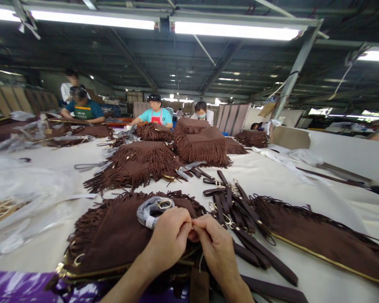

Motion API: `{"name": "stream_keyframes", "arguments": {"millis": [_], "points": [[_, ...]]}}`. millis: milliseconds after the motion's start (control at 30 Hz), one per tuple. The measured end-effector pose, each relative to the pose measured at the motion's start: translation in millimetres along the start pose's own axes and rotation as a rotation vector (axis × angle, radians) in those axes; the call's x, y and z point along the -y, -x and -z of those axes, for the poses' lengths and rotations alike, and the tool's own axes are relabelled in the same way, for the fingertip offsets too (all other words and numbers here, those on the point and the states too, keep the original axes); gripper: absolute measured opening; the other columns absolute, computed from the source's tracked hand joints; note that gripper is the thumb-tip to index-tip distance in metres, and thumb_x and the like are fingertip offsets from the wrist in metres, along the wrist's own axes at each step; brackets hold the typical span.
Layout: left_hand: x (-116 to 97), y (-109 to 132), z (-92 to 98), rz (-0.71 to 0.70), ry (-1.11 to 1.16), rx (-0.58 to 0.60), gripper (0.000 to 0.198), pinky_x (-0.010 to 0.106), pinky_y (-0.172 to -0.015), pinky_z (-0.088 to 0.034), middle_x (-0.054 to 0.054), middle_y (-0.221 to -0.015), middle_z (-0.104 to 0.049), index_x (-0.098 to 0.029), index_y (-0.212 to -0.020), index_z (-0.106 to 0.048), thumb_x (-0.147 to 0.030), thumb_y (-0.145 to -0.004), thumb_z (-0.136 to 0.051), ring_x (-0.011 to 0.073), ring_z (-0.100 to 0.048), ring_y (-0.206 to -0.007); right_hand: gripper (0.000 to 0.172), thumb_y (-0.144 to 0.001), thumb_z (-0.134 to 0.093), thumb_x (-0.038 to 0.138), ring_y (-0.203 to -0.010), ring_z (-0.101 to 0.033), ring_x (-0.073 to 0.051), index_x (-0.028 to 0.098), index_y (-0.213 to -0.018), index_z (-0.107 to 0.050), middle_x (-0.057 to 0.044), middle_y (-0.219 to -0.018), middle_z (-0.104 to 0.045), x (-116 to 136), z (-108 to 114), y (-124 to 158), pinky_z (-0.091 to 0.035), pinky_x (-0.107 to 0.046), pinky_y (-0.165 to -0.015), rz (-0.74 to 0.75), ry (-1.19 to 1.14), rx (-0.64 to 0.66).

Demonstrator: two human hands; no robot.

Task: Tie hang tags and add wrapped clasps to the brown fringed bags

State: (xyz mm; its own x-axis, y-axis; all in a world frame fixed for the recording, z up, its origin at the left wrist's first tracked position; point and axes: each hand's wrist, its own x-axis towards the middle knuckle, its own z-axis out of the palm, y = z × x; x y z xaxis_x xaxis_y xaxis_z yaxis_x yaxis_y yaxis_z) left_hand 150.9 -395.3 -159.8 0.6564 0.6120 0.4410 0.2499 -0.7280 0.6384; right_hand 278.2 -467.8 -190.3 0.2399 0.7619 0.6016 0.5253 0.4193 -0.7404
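My left hand (172, 235) and my right hand (213, 242) meet with fingertips pinched together over a brown fringed bag (120, 231). A tiny pale bit shows between the fingertips, apparently part of the thin white tag string (201, 261). That string comes out below my right hand and carries a brown hang tag (199, 286). Just beyond my left hand, a coiled strap in clear plastic (145, 212) with a gold ring lies on the bag. A gold zipper (94, 269) runs along the bag's near edge. My hands hide the bag's right part.
Dark brown straps with gold clasps (230, 206) lie heaped to the right, beside another fringed bag (322, 240). Fringed bags are stacked ahead (202, 147). Clear plastic (28, 185) spreads over the left of the white table. Several people sit or stand at the back.
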Motion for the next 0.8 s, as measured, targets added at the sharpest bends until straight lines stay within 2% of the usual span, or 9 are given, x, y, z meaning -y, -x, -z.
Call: {"name": "stream_keyframes", "arguments": {"millis": [100,233,300,367,467,533,633,733,800], "points": [[-0.6,1.7,8.3,0.0,0.062,0.011,0.02,0.029,-0.069,-0.038,0.002,-0.073,-0.058,-0.019,-0.068,-0.05,-0.015,-0.087,-0.045,0.0175,-0.051,-0.074,0.018,-0.095,-0.053,0.032,-0.065,-0.062,-0.016,0.024,-0.088,-0.068,0.0,-0.075,-0.064,-1.5,-1.6,0.8,-0.053,-0.024,-0.06,-0.113,-0.098,-0.005],[13.6,14.6,42.3,-0.037,0.027,-0.059,0.018,0.032,-0.09,-0.041,0.006,-0.102,-0.064,-0.019,-0.098,-0.06,-0.017,-0.088,-0.045,0.02,-0.055,-0.099,0.029,-0.091,-0.057,0.045,-0.053,-0.06,-0.015,0.021,-0.105,-0.066,0.002,-0.06,-0.063,4.4,1.8,6.3,-0.052,-0.024,-0.053,-0.229,-0.205,-0.124],[27.5,20.8,61.1,0.069,-0.112,-0.128,0.027,0.037,-0.099,-0.038,0.01,-0.117,-0.061,-0.018,-0.111,-0.058,-0.019,-0.088,-0.044,0.0234,-0.053,-0.111,0.031,-0.09,-0.058,0.047,-0.045,-0.053,-0.013,0.02,-0.103,-0.067,0.004,-0.051,-0.058,11.6,7.9,7.2,-0.046,-0.022,-0.047,-0.246,-0.184,-0.165],[41.3,22.1,73.2,0.242,-0.243,-0.122,0.032,0.042,-0.099,-0.038,0.013,-0.119,-0.061,-0.016,-0.117,-0.055,-0.027,-0.089,-0.044,0.0273,-0.054,-0.113,0.033,-0.088,-0.06,0.049,-0.041,-0.048,-0.011,0.019,-0.098,-0.067,0.005,-0.049,-0.055,20.5,15.4,3.2,-0.041,-0.021,-0.043,-0.253,-0.14,-0.157],[54.9,13.1,73.4,0.424,-0.324,-0.006,0.037,0.045,-0.092,-0.044,0.016,-0.114,-0.065,-0.016,-0.113,-0.057,-0.042,-0.088,-0.049,0.0323,-0.06,-0.107,0.038,-0.084,-0.061,0.052,-0.042,-0.048,-0.011,0.016,-0.097,-0.068,0.003,-0.052,-0.058,31.7,23.4,-12.1,-0.04,-0.021,-0.041,-0.281,-0.094,-0.072],[57.9,3.8,65.3,0.457,-0.316,0.021,0.034,0.044,-0.088,-0.046,0.016,-0.108,-0.067,-0.016,-0.109,-0.058,-0.036,-0.081,-0.058,0.0331,-0.062,-0.102,0.041,-0.082,-0.062,0.052,-0.043,-0.049,-0.012,0.016,-0.099,-0.068,0.002,-0.055,-0.059,34.4,24.4,-24.2,-0.04,-0.021,-0.04,-0.311,-0.076,-0.011],[51.7,-5.9,54.4,0.427,-0.268,-0.016,0.04,0.037,-0.087,-0.047,0.012,-0.104,-0.068,-0.015,-0.114,-0.055,-0.014,-0.074,-0.058,0.0271,-0.064,-0.098,0.049,-0.077,-0.065,0.052,-0.044,-0.05,-0.01,0.015,-0.109,-0.066,-0.004,-0.077,-0.069,33.4,22.0,-36.1,-0.037,-0.021,-0.038,-0.353,-0.069,0.01],[28.2,-5.7,52.9,0.229,-0.183,-0.135,0.042,0.032,-0.092,-0.045,0.008,-0.111,-0.065,-0.016,-0.116,-0.053,-0.007,-0.076,-0.051,0.0203,-0.06,-0.103,0.062,-0.076,-0.068,0.053,-0.045,-0.049,-0.007,0.016,-0.125,-0.058,-0.011,-0.11,-0.066,36.0,21.8,-37.8,-0.032,-0.02,-0.036,-0.396,-0.117,0.022],[4.6,-1.2,56.3,0.009,-0.112,-0.22,0.037,0.031,-0.094,-0.044,0.006,-0.11,-0.062,-0.017,-0.111,-0.055,-0.006,-0.076,-0.05,0.0191,-0.058,-0.103,0.066,-0.079,-0.067,0.053,-0.041,-0.042,-0.004,0.017,-0.133,-0.052,-0.006,-0.095,-0.068,42.5,25.4,-35.0,-0.025,-0.018,-0.035,-0.433,-0.221,0.14]]}}
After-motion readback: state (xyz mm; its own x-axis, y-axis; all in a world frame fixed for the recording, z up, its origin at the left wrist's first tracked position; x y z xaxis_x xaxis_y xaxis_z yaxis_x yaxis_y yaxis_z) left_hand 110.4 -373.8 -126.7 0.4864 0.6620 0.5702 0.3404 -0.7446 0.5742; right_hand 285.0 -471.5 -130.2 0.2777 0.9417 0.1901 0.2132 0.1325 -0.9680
